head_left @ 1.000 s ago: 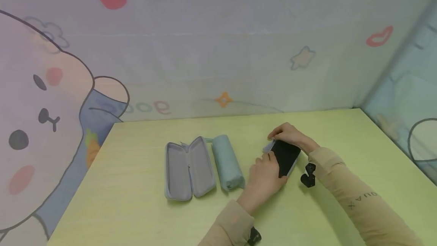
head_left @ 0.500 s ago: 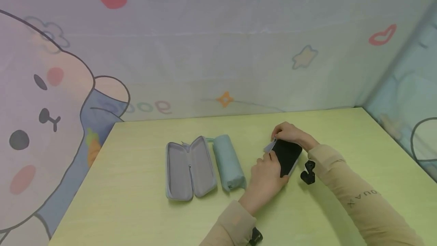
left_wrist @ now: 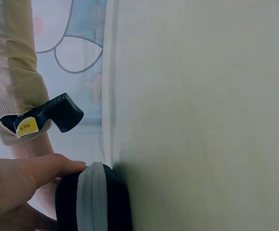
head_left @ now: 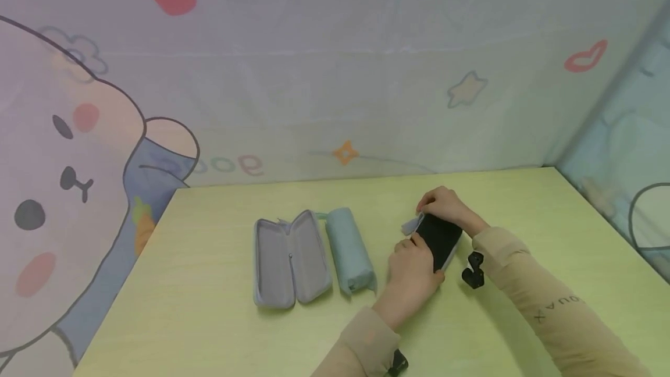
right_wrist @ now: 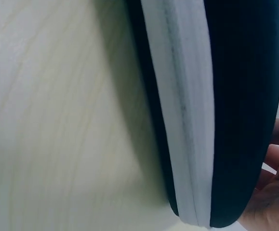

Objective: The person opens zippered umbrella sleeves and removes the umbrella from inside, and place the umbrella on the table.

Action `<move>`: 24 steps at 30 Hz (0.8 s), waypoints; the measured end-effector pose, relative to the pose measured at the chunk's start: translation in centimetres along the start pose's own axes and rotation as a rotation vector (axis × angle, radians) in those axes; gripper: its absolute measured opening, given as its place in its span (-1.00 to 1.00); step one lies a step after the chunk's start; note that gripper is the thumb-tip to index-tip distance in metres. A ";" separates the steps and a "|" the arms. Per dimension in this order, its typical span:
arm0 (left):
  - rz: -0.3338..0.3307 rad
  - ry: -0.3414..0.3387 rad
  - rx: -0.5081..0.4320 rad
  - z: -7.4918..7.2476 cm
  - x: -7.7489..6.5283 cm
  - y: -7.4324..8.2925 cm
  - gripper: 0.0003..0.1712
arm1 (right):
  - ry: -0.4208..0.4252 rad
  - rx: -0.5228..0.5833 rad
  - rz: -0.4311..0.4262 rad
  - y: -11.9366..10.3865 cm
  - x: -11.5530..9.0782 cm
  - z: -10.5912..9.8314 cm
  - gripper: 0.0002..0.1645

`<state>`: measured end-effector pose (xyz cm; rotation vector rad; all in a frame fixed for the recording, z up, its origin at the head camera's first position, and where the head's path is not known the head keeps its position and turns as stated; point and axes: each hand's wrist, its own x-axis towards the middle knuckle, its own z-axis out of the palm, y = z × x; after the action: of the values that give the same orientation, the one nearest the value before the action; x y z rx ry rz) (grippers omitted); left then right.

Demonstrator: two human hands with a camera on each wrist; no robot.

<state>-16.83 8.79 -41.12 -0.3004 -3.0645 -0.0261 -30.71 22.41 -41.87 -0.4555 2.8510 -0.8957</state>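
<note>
Nearest me along the work: left hand (head_left: 413, 272), its grip clamped across the near-left part of a black zip case (head_left: 441, 240), fingers over one long side and thumb (left_wrist: 67, 164) at the other.

To the left, well apart from the black case, a grey-lined clamshell pencil case (head_left: 309, 263) lies open. Just beside it, on the side toward the hands, lies a tubular teal pencil pouch (head_left: 348, 249).

Key relation: the black case's long axis runs slantwise over the tabletop (head_left: 199, 284), from near left to far right, closed faces up and down, with a pale zip band (right_wrist: 194, 125) round its edge. Contact with the tabletop along the whole length: cannot tell.

At its far end, right hand (head_left: 445, 203): grip curled onto the case beside a pale fabric tab (head_left: 411, 225). Whether the fingertips pinch the slider or just the edge is too small to tell. This hand is nearer the tab; judgement: left braces, and the right's working line follows the band.

Beyond the tabletop: a cartoon-printed backdrop (head_left: 293, 92).
</note>
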 end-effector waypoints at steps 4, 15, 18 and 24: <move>-0.010 -0.013 0.041 -0.1 -0.1 0.1 -0.03 | -0.039 -0.008 -0.019 -0.2 0.1 -0.5 -0.76; -0.015 -0.045 0.038 -0.6 -0.2 0.4 -0.03 | -0.191 -0.066 -0.054 -0.7 0.4 -2.3 -0.80; -0.016 -0.041 0.053 -0.5 -0.2 0.4 -0.03 | -0.195 -0.088 -0.059 -0.7 0.5 -2.2 -0.81; -0.025 -0.041 0.077 -0.4 -0.2 0.4 -0.03 | -0.194 -0.113 -0.062 -0.4 0.9 -2.0 -0.82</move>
<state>-16.49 9.08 -40.76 -0.2620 -3.1005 0.0975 -31.83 22.89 -39.98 -0.6107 2.7316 -0.6607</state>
